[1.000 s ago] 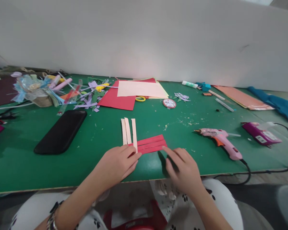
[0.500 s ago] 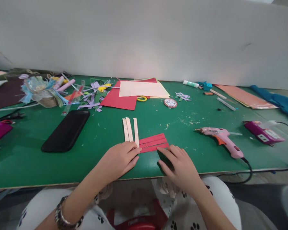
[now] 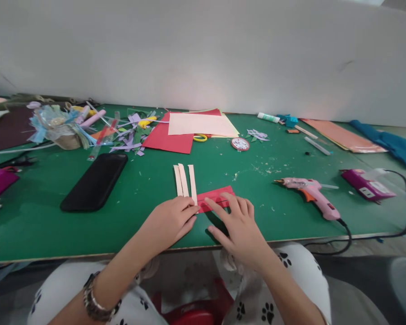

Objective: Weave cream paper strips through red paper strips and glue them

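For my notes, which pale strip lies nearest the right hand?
The rightmost pale strip, set apart by a gap; the other two lie close together, farther left.

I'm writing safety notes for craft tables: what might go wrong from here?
The left hand covers the lower ends of the pale strips; a small slip might knock them askew.
The right hand has its fingers over the red strips, so it could drag them out of line.
The glue gun's cord dips past the table's front edge; a snagging knee might pull the gun off.
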Tool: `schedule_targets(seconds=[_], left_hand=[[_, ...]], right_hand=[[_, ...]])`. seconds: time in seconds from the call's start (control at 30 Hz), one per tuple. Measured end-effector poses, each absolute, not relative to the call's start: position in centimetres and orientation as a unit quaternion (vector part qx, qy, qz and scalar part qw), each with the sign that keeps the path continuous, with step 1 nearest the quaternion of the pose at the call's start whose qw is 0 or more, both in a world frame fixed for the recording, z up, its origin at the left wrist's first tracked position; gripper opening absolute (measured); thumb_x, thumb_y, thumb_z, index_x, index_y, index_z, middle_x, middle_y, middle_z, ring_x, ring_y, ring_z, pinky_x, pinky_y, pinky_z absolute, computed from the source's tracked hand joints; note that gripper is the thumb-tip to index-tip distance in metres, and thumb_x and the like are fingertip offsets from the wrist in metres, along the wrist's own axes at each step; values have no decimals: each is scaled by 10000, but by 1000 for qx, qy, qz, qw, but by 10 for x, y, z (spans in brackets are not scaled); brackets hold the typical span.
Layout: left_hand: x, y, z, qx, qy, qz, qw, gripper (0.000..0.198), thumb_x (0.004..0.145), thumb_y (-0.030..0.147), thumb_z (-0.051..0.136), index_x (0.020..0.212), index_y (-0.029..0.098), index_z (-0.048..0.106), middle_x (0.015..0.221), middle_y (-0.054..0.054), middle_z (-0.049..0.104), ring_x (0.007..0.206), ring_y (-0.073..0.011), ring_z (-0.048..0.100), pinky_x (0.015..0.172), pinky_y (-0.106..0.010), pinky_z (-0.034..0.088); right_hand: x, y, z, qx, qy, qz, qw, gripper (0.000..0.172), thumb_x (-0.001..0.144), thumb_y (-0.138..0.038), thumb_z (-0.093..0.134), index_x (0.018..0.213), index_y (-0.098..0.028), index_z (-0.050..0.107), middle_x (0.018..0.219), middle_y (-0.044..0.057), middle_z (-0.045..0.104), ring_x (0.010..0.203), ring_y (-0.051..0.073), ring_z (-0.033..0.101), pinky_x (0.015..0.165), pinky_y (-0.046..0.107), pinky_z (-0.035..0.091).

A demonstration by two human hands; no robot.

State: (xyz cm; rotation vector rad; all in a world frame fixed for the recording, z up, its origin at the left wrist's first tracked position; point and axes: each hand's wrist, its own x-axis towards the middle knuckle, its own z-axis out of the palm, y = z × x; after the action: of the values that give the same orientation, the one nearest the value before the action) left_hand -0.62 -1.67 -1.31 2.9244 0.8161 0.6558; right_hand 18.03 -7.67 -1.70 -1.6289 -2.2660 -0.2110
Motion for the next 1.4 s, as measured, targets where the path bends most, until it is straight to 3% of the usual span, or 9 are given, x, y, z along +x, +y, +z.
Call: schedule_targets(seconds=[0.13,0.3,0.57,0.83,1.03,1.4], left_hand=[[-5,-17,-12,942,264,207,18,204,822,138,423,889,120,615,841,-74,622,769,-184,586,652,-301,510],[-6,-18,-10,943,267,198,16,197,825,144,426,890,125,611,849,-72,621,767,-177,584,652,-291,505],[-6,-17,-11,943,263,203,16,202,825,142,426,894,120,614,847,-72,624,759,-183,589,643,-300,507],[-6,-18,-12,943,266,201,10,210,834,147,411,903,129,609,843,-66,623,769,-173,583,644,-281,494],[-3,-17,-11,950,262,169,-33,247,819,154,447,1029,80,554,852,-91,620,747,-194,573,643,-321,488],[-1,-16,-8,951,273,146,-11,227,813,138,438,986,101,581,815,-72,586,708,-181,542,619,-308,466]], right_hand=[[180,-76,-18,-591,-790,-81,139,414,831,-500,348,1163,-306,503,1210,91,430,1102,266,355,923,482,247],[181,-76,-18,-615,-771,-70,148,378,854,-471,305,1117,-300,516,1225,80,426,1120,246,359,949,488,207],[182,-77,-18,-632,-752,-57,177,362,865,-420,301,1128,-261,492,1203,86,444,1107,228,388,961,474,200],[179,-66,-9,-594,-786,-1,173,314,879,-331,320,1092,-353,549,1250,49,426,1146,240,371,946,522,195],[180,-64,-12,-601,-780,-1,175,282,865,-298,358,993,-332,608,1208,52,470,1091,243,416,933,537,193],[181,-64,-12,-608,-768,7,199,269,857,-274,362,983,-319,596,1153,54,494,1068,215,434,929,482,215]])
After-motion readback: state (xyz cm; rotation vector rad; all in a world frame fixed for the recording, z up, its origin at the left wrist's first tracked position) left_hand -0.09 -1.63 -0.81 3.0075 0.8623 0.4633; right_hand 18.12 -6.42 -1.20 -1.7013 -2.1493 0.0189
